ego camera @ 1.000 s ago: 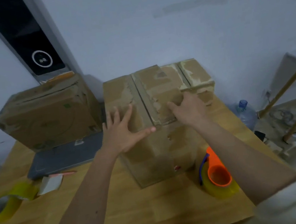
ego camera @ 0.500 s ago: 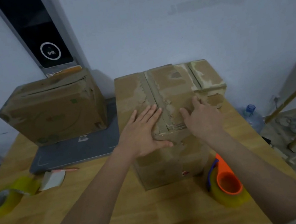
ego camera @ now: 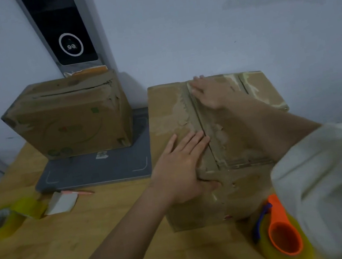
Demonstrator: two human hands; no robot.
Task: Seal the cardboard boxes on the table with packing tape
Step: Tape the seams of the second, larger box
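On the wooden table (ego camera: 50, 247), I watched the right hand (ego camera: 211, 94) slide flat to the box's (ego camera: 169, 111) far edge, the left hand (ego camera: 182, 167) pressing open-palmed, so its flaps seemed ready for taping.

No text, brand or number is legible. The left cardboard box (ego camera: 71, 122) bears blurred green and red printed marks on its front face, and a small white label (ego camera: 101, 155) sits on the grey mat (ego camera: 96, 169) just below that box, unreadable.
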